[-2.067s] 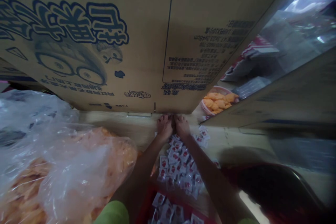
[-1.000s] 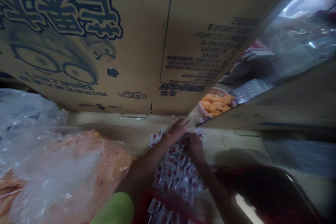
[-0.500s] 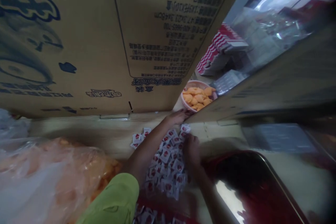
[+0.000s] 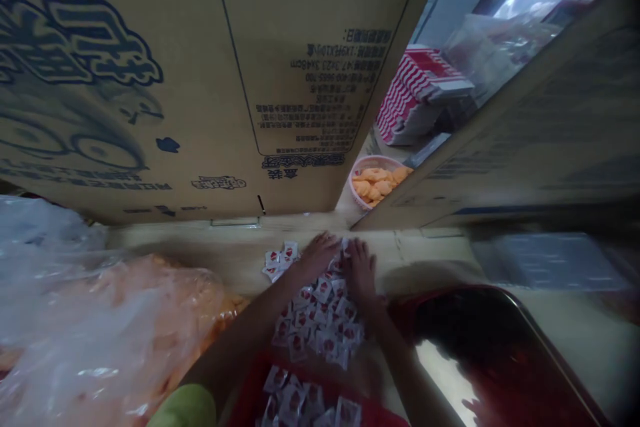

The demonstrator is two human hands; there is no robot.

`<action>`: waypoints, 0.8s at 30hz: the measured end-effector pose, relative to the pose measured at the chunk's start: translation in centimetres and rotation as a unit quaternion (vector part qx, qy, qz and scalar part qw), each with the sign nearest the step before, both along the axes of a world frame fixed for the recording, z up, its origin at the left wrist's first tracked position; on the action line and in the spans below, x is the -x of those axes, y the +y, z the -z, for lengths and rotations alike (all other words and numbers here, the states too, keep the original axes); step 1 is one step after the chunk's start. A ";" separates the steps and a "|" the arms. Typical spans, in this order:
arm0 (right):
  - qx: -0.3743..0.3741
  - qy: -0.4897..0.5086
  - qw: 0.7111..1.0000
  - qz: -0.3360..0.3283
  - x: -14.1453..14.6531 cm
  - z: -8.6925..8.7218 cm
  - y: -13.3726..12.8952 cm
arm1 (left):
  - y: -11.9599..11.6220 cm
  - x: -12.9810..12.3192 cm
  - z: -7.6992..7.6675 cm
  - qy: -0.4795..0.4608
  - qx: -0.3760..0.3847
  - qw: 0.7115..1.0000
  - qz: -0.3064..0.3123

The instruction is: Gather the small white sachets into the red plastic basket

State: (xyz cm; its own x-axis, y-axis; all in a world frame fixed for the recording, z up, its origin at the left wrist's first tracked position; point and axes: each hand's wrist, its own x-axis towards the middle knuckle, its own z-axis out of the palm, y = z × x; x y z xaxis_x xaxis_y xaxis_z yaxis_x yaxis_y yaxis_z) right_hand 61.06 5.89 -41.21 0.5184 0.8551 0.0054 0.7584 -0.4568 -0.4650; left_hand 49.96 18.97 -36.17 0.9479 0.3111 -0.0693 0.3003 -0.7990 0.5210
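Many small white sachets with red marks (image 4: 320, 310) lie in a loose heap on a pale wooden table (image 4: 240, 243). My left hand (image 4: 317, 257) rests flat at the heap's far left edge, fingers apart. My right hand (image 4: 359, 273) lies spread on the far end of the heap, close to the left one. Neither hand visibly grips a sachet. More sachets lie in a red tray (image 4: 295, 400) near me, below the heap.
A large printed cardboard box (image 4: 150, 80) stands over the far side. A clear bag of orange snacks (image 4: 125, 327) lies at left. A pink basket of orange pieces (image 4: 375, 181) and red-striped packets (image 4: 407, 97) sit beyond. A dark red tray (image 4: 485, 340) lies at right.
My hands have drawn back from the table's far edge and moved apart over the heap. The sachets have spread further left. The view has swung, shifting the box and basket leftward.
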 end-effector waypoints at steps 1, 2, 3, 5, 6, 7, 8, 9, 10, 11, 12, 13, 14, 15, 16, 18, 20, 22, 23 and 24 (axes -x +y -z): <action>-0.011 0.015 0.999 -0.031 0.5 0.1 -0.6 | -0.5 0.6 -0.3 0.008 0.011 1.000 -0.008; -0.022 0.032 0.997 -0.062 0.9 0.1 -1.2 | -0.8 1.1 -0.7 0.013 0.022 1.000 -0.017; -0.032 0.048 0.995 -0.087 1.2 0.0 -1.8 | -1.0 1.7 -1.1 0.016 0.029 0.999 -0.029; -0.057 0.071 0.992 -0.092 1.3 -0.6 -2.9 | -1.1 3.2 -2.1 0.016 0.028 0.997 -0.071; -0.072 0.079 0.992 -0.072 1.2 -1.0 -3.3 | -1.1 4.2 -2.5 0.018 0.018 0.992 -0.121; -0.086 0.084 0.992 -0.038 1.0 -1.5 -3.6 | -1.1 5.3 -3.0 0.028 0.002 0.982 -0.187; -0.088 0.086 0.992 0.003 0.7 -2.0 -3.8 | -1.1 6.5 -3.3 0.048 -0.014 0.964 -0.261; -0.079 0.085 0.992 0.043 0.6 -2.5 -3.9 | -1.2 7.8 -3.7 0.078 -0.026 0.940 -0.331; -0.062 0.081 0.992 0.077 0.5 -3.1 -3.8 | -1.2 9.0 -3.9 0.113 -0.029 0.917 -0.381; -0.036 0.077 0.991 0.102 0.5 -3.6 -3.7 | -1.3 10.0 -4.1 0.146 -0.024 0.903 -0.404; -0.005 0.075 0.990 0.119 0.7 -4.0 -3.4 | -1.3 10.9 -4.2 0.176 -0.012 0.900 -0.399; 0.027 0.080 0.988 0.128 1.1 -4.4 -3.1 | -1.4 11.5 -4.2 0.198 0.003 0.905 -0.377; 0.053 0.098 0.986 0.126 1.6 -4.8 -2.8 | -1.5 11.8 -4.3 0.213 0.015 0.914 -0.346; 0.073 0.124 0.983 0.115 2.2 -5.0 -2.4 | -1.8 11.8 -4.2 0.222 0.024 0.924 -0.309; 0.088 0.152 0.979 0.101 3.0 -5.2 -1.9 | -2.1 11.6 -4.2 0.229 0.030 0.934 -0.275; 0.087 0.198 0.974 0.068 4.5 -5.3 -1.2 | -3.1 10.7 -3.9 0.230 0.030 0.949 -0.214; 0.064 0.223 0.971 0.049 6.1 -5.0 -0.8 | -4.6 9.8 -3.4 0.220 0.019 0.959 -0.177; 0.037 0.248 0.967 0.047 7.3 -4.7 -0.6 | -6.1 9.2 -2.8 0.196 0.020 0.964 -0.177; 0.020 0.264 0.963 0.047 7.9 -4.6 -0.7 | -6.7 9.0 -2.5 0.174 0.031 0.966 -0.187; 0.000 0.280 0.959 0.048 8.3 -4.6 -0.7 | -7.2 8.9 -2.2 0.150 0.046 0.967 -0.200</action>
State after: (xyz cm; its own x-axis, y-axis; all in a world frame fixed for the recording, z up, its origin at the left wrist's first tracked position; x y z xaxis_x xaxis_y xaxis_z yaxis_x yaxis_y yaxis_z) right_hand 52.76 5.16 -36.62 0.5161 0.8035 -0.2968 0.3451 -0.5122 -0.7865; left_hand 41.03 11.80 -34.00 0.6856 0.6282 -0.3678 0.7248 -0.5419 0.4255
